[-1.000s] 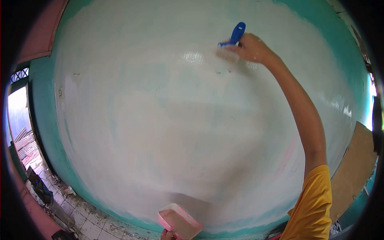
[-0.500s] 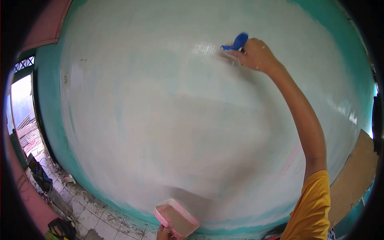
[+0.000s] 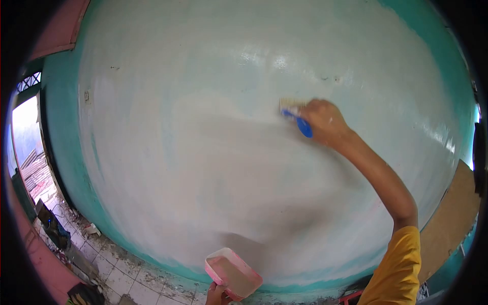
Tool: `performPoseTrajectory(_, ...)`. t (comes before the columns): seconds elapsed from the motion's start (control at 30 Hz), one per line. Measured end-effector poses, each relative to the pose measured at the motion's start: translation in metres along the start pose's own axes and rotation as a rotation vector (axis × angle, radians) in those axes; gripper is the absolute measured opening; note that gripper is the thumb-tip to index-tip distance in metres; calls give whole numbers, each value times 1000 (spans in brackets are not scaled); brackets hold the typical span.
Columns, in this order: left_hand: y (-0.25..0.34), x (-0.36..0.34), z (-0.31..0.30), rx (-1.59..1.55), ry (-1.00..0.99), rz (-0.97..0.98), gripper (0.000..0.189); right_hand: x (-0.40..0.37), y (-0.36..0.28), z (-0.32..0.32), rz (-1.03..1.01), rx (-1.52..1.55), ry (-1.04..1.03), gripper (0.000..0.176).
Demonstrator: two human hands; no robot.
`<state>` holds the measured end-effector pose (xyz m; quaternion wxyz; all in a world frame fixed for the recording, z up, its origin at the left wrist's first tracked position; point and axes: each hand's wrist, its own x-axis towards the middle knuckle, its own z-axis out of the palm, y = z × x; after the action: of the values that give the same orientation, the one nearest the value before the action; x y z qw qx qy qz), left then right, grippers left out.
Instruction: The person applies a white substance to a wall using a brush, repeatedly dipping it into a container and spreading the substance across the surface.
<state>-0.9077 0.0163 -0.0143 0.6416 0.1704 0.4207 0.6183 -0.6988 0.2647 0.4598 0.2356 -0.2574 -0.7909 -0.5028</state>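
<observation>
My right hand (image 3: 325, 121) is closed round a paintbrush (image 3: 304, 126) with a blue handle and pale bristles. The bristles are against the wall (image 3: 229, 173), which carries a whitish coat over green, with wet shine in places. White specks of paint dot the back of this hand. Low in the view, my left hand (image 3: 217, 295) grips the side of a pink tub (image 3: 247, 292) that holds whitish paint. The tub is tilted towards me, and its shadow falls on the wall just above.
Green wall (image 3: 63, 132) borders the coated area. At left an open doorway (image 3: 31, 147) lets in daylight. Grimy floor tiles (image 3: 119, 279) with debris run along the wall's foot. A brown board (image 3: 447, 223) leans at the right.
My right hand has brought the paintbrush down the wall, and the handle now points downward instead of up. The pink tub has shifted slightly right in view, still in my left hand.
</observation>
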Motion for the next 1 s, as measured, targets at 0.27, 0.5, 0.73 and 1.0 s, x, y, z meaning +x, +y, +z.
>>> performPoseTrajectory(0.27, 57, 6, -79, 25, -162, 27, 56, 110, 75, -30, 357, 28, 136, 54)
performPoseTrajectory(0.5, 70, 21, -118, -22, -194, -29, 46, 127, 20, -29, 469, -162, 233, 29)
performPoseTrajectory(0.73, 111, 18, -103, 114, -164, -99, 47, -9, -149, 38, 106, 184, -126, 34)
performPoseTrajectory(1.0, 142, 28, -79, 74, -107, 55, 59, -68, -262, 12, 653, 935, -215, 28)
